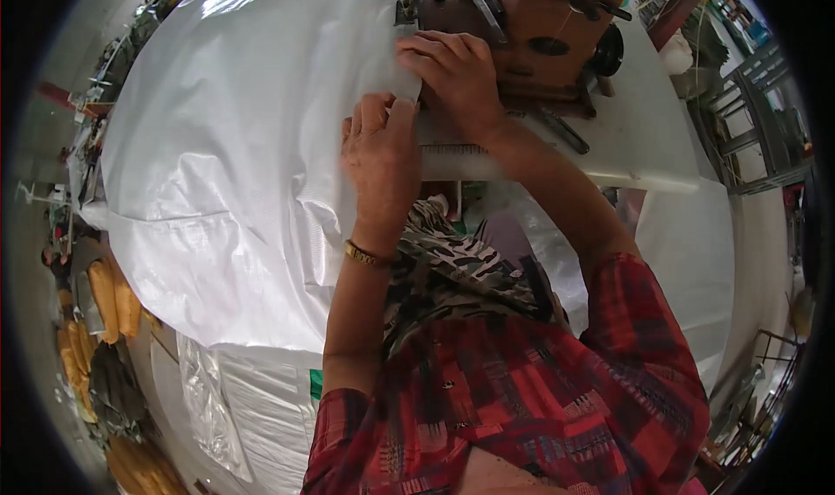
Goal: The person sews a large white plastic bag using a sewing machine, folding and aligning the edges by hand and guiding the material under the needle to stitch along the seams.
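Observation:
A large white plastic sheet (235,138) drapes over the table at the left, its right edge running up to the sewing machine (548,38). My left hand (378,160) is closed on that edge, fingers curled and knuckles up. Farther up and to the right, my right hand (457,77) has bent fingers pressed together on the same edge, just below the presser foot (405,12). Its thumb is hidden, as is the fabric under both palms.
On the pale table (644,151) lies a dark slim tool (565,131), right of my right wrist. A printed ruler scale (457,149) runs near the table's front edge. The machine's black handwheel (607,50) sticks out right. Yellow-orange bundles (113,299) lie far left; dark metal racks (757,134) stand right.

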{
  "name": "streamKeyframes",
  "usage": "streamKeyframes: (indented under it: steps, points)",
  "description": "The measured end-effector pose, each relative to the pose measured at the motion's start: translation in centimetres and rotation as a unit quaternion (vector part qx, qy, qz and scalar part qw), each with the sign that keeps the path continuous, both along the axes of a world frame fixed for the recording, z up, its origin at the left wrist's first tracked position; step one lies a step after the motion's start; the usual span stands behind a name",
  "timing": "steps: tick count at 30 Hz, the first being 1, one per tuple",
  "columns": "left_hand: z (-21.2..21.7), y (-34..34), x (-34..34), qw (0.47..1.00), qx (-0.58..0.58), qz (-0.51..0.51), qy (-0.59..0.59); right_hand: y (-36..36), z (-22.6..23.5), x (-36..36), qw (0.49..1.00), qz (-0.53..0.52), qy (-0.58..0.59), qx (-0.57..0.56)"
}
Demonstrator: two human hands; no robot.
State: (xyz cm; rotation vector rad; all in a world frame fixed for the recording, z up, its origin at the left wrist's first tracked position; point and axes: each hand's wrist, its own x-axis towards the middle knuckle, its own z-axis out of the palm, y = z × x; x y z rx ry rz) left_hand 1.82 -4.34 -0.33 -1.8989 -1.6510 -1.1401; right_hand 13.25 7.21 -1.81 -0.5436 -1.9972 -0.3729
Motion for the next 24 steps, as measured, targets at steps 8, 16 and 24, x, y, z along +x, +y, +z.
streamKeyframes:
  steps: [8, 16, 24]
  points:
    - [-2.6, -2.2, 0.0, 0.994, -0.071, 0.087, -0.004, -0.1, 0.2, 0.1, 0.998, 0.059, 0.001, -0.001]
    - [-4.7, -6.4, -0.8, 0.998, -0.017, 0.023, -0.058, 0.7, 0.0, 0.4, 0.998, 0.055, -0.006, 0.026]
    - [-3.0, -5.3, -1.4, 0.996, -0.083, 0.002, -0.036, 0.2, -0.1, 0.1, 0.999, 0.051, 0.000, 0.007]
